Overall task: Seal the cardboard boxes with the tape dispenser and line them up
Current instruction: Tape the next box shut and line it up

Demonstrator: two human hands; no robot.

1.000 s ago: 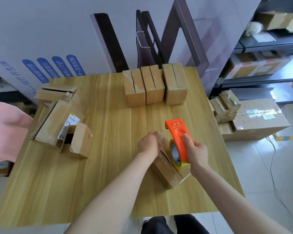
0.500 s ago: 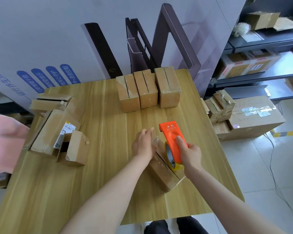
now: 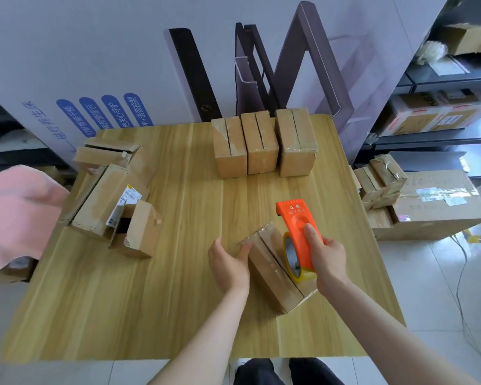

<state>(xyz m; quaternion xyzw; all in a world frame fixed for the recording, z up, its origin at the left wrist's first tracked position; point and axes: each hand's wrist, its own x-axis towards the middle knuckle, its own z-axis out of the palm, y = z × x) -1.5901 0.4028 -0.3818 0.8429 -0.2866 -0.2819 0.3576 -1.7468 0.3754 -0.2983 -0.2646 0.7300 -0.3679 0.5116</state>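
Note:
A small cardboard box (image 3: 272, 269) lies at an angle on the wooden table (image 3: 178, 273), clear tape over its top seam. My right hand (image 3: 326, 258) grips the orange tape dispenser (image 3: 299, 232), whose yellow roll rests on the box's near right end. My left hand (image 3: 228, 262) lies open against the box's left side, thumb touching its far corner. Three taped boxes (image 3: 264, 145) stand side by side in a row at the table's far edge.
Several opened, unsealed boxes (image 3: 109, 195) are piled at the table's left side. A pink cloth (image 3: 14, 215) hangs past the left edge. More cartons (image 3: 428, 204) sit on the floor to the right, with shelving behind them.
My left hand came off the box's top and slid down to its left side, fingers straightened. The dispenser has drawn back a little toward the box's near end.

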